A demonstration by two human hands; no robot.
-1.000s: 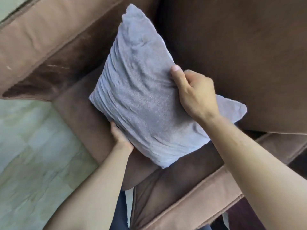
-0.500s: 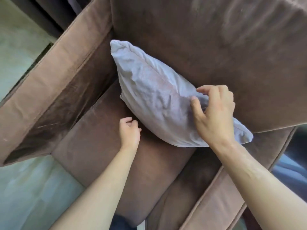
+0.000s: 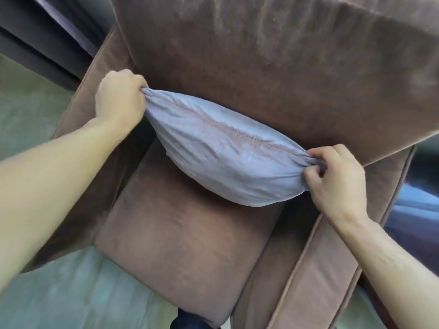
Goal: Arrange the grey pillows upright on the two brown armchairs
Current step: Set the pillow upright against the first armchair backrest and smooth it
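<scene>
left hand (image 3: 120, 100) and right hand (image 3: 337, 180) pinch the grey pillow (image 3: 221, 160) corners mid-frame; tugging evenly should stand it square against the armchair (image 3: 273, 67) back.

Left hand (image 3: 120, 98) sits fisted at upper left, forearm stretched from the left edge. Right hand (image 3: 337, 184) pinches closed at right, forearm rising from the lower right corner

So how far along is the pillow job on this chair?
Done: the pillow stands on edge against the armchair back. In hand: the left hand and right hand pinch its top corners, squaring it. Left: letting go. A second chair isn't in view.
</scene>
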